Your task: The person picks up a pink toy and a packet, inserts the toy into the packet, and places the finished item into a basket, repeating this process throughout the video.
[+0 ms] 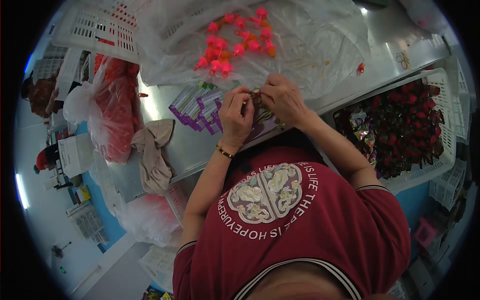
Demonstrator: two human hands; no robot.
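Note:
My left hand (236, 114), with a beaded bracelet at the wrist, and my right hand (284, 99) meet above the front edge of the metal table. Both are closed, fingertips pinching a small shiny brownish-gold piece (256, 96) between them; its kind is hard to make out. Under and beside my hands lie flat purple-and-green printed packets (199, 109), fanned out to the left. Just beyond, bright pink and orange plastic pieces (220, 49) are scattered on a clear plastic sheet (310, 55).
At right stands a white basket (449, 120) of dark red-and-black wrapped pieces (407, 125). A beige cloth (154, 155) hangs over the table's left edge, near plastic bags of red pieces (112, 110). A white crate (95, 25) sits at the back left. Another person (46, 159) is far left.

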